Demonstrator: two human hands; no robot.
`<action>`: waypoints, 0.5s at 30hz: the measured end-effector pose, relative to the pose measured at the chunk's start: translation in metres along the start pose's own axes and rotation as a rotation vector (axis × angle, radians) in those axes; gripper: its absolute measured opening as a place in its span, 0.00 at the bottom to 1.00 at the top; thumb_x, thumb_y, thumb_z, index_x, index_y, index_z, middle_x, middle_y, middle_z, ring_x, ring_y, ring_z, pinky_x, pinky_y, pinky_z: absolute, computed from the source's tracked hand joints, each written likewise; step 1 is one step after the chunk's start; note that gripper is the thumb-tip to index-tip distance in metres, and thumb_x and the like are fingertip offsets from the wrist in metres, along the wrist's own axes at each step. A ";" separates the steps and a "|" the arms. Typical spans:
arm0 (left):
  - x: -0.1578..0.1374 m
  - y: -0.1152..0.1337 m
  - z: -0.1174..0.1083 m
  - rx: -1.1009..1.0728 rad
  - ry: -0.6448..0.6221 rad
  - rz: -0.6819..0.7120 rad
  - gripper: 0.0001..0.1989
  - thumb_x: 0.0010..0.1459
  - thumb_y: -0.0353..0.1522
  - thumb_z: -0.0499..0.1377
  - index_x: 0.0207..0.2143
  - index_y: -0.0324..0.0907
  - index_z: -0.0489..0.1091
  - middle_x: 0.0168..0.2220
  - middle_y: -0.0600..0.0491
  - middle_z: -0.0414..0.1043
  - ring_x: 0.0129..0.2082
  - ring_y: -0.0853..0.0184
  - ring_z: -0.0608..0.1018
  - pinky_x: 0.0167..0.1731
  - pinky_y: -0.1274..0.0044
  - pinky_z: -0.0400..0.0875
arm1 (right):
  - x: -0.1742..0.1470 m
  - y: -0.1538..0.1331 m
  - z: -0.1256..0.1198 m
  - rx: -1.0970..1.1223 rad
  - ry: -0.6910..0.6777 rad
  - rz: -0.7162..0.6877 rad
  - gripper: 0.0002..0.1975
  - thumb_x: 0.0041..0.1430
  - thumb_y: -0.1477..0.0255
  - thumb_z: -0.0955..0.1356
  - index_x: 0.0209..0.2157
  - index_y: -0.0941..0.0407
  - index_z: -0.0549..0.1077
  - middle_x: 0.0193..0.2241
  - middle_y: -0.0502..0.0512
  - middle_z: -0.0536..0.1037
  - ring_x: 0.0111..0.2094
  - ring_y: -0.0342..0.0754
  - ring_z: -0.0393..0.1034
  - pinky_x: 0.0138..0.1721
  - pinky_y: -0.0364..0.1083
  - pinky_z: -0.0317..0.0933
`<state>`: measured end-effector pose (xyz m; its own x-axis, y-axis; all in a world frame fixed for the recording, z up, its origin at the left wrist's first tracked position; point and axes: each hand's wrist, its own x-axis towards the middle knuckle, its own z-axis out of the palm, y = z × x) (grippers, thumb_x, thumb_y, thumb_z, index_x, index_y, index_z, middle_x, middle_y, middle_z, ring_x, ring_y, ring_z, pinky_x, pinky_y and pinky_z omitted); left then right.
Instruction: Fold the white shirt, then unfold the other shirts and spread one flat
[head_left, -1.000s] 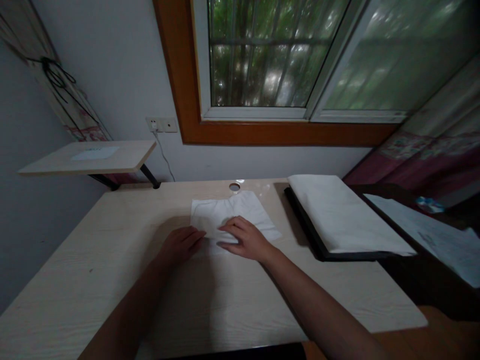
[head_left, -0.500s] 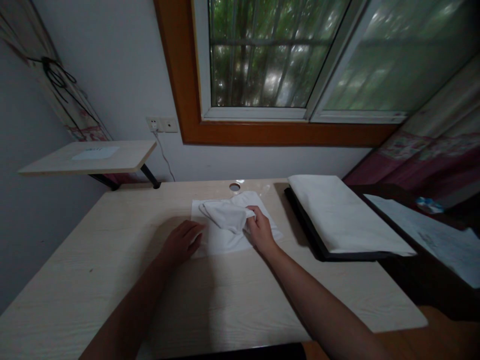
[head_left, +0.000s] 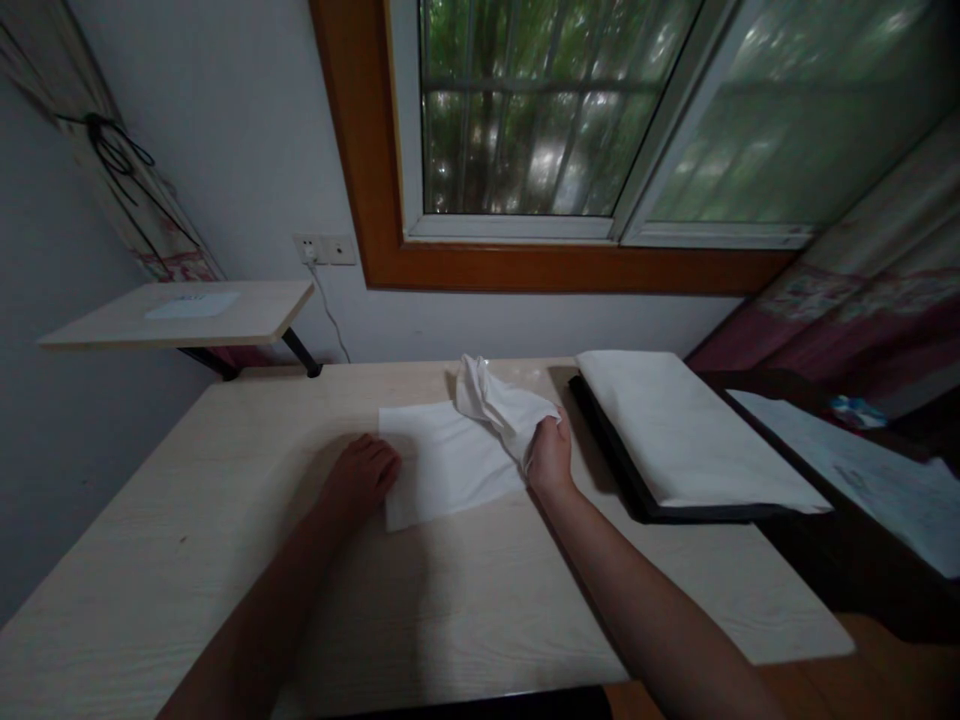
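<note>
A thin white cloth (head_left: 446,465) lies on the desk, its left part spread flat and its right part lifted in folds. My right hand (head_left: 551,458) is closed around the gathered right side and holds it up a little. My left hand (head_left: 364,472) rests at the cloth's left edge, its fingers curled together over the border. The fingertips there are dim and partly hidden.
A stack with a white sheet over a black layer (head_left: 697,440) lies at the right of the desk (head_left: 480,620). A raised shelf (head_left: 262,325) stands at the back left. Beyond the desk is a window (head_left: 525,130), with a wall socket (head_left: 324,249) beside it.
My right hand has moved right, pulling the folded part of the cloth along and spreading out the left part. The left hand stays near the left edge, its fingers now closer together.
</note>
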<state>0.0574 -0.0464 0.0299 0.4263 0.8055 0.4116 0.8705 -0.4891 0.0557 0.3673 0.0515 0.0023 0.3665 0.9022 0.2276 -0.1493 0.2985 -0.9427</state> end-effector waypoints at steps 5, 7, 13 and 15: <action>-0.007 0.006 0.001 -0.053 -0.076 0.103 0.21 0.70 0.36 0.49 0.22 0.42 0.67 0.21 0.54 0.70 0.24 0.68 0.72 0.27 0.74 0.62 | 0.003 -0.003 0.001 0.053 0.089 0.043 0.12 0.56 0.61 0.64 0.39 0.53 0.68 0.33 0.46 0.73 0.35 0.46 0.68 0.40 0.45 0.63; -0.011 0.008 0.003 -0.070 -0.116 0.130 0.21 0.69 0.36 0.49 0.22 0.43 0.67 0.20 0.55 0.69 0.22 0.69 0.71 0.25 0.75 0.60 | 0.002 -0.005 0.003 0.081 0.045 0.081 0.13 0.56 0.61 0.65 0.39 0.53 0.68 0.33 0.46 0.74 0.35 0.46 0.68 0.39 0.44 0.62; -0.011 0.004 0.002 -0.085 0.002 0.094 0.16 0.68 0.34 0.51 0.27 0.43 0.70 0.24 0.53 0.71 0.26 0.67 0.73 0.30 0.74 0.66 | -0.002 -0.008 0.006 0.026 -0.064 0.131 0.11 0.55 0.63 0.65 0.38 0.54 0.70 0.32 0.46 0.73 0.34 0.45 0.66 0.38 0.42 0.60; -0.008 0.001 0.001 -0.092 0.049 0.059 0.13 0.68 0.33 0.51 0.34 0.42 0.73 0.31 0.50 0.76 0.33 0.65 0.75 0.39 0.71 0.70 | -0.002 -0.008 0.005 -0.001 -0.092 0.131 0.10 0.55 0.65 0.65 0.37 0.54 0.71 0.32 0.46 0.73 0.34 0.45 0.65 0.37 0.42 0.59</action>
<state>0.0551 -0.0526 0.0258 0.4614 0.7582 0.4608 0.8171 -0.5655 0.1123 0.3633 0.0492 0.0104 0.2583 0.9581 0.1239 -0.1897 0.1761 -0.9659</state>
